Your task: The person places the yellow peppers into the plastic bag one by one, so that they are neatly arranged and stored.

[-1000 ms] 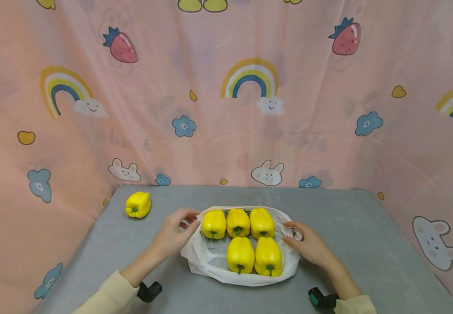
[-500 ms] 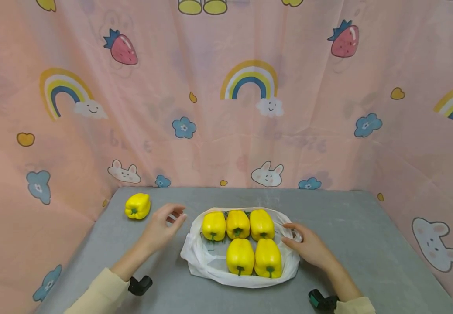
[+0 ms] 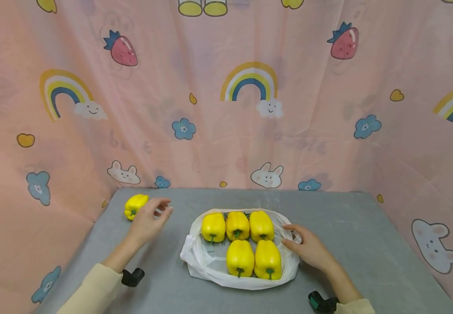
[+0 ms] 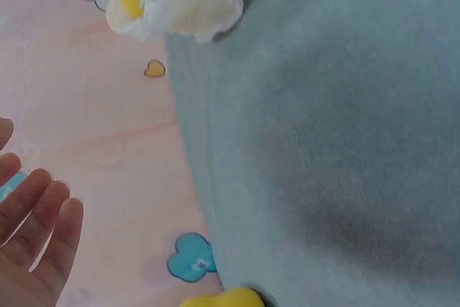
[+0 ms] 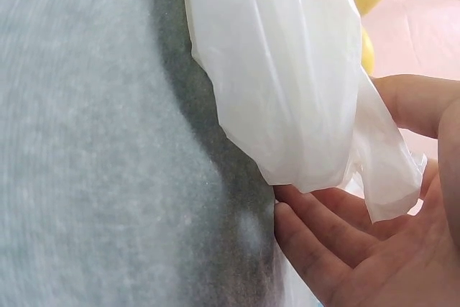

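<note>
Your left hand (image 3: 146, 216) has its grip spread and relaxed, holding nothing, fingers just beside the lone yellow bell pepper (image 3: 134, 205) at the table's (image 3: 368, 235) far left corner; that pepper is glossy and blocky, lying on its side with its green stem toward you. Your right hand (image 3: 309, 247) pinches the right edge of the white plastic bag (image 3: 207, 266), thumb over the film and fingers beneath. Five yellow peppers (image 3: 242, 257) lie in the bag, stems toward you.
</note>
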A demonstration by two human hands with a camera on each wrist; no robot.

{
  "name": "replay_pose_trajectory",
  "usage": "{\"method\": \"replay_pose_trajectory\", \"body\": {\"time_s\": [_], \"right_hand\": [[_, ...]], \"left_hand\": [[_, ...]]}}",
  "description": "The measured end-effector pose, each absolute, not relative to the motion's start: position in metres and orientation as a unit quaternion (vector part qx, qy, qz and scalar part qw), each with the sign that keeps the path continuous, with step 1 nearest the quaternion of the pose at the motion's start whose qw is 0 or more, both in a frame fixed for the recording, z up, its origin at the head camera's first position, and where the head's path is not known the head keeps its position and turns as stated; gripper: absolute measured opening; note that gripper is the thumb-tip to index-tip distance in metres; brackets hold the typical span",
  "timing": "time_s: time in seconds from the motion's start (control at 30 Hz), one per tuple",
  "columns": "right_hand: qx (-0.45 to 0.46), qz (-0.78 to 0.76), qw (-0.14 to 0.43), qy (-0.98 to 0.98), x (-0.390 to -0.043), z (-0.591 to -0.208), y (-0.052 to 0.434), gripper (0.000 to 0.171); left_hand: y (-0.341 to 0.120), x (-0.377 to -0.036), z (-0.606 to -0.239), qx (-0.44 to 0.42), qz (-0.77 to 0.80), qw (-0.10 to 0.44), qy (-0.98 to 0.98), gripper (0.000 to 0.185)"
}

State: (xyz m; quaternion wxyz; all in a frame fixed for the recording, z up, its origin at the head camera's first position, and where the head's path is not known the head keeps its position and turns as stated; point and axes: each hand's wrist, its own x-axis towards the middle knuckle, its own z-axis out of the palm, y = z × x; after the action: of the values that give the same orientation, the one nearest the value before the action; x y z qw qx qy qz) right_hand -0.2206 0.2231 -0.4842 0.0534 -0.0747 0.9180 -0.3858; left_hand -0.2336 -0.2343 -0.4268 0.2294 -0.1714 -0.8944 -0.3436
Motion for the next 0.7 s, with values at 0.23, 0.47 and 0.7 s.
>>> {"method": "replay_pose_trajectory", "body": {"time_s": [0.23,0.47,0.7], "right_hand": [[-0.077,-0.387,0.055,0.917,-0.22,-0.483,0.223,0.057],[-0.072,-0.39,0.054,0.916,-0.22,-0.483,0.222,0.057],[-0.075,-0.39,0.051,0.916,-0.219,-0.483,0.223,0.056]], "left_hand": [[-0.251,-0.242,-0.432,-0.148,-0.345,0.247,-0.893,0.024],[-0.265,-0.249,-0.432,-0.123,-0.333,0.259,-0.898,0.024],[-0.282,-0.254,-0.434,-0.099,-0.331,0.246,-0.906,0.027]]}}
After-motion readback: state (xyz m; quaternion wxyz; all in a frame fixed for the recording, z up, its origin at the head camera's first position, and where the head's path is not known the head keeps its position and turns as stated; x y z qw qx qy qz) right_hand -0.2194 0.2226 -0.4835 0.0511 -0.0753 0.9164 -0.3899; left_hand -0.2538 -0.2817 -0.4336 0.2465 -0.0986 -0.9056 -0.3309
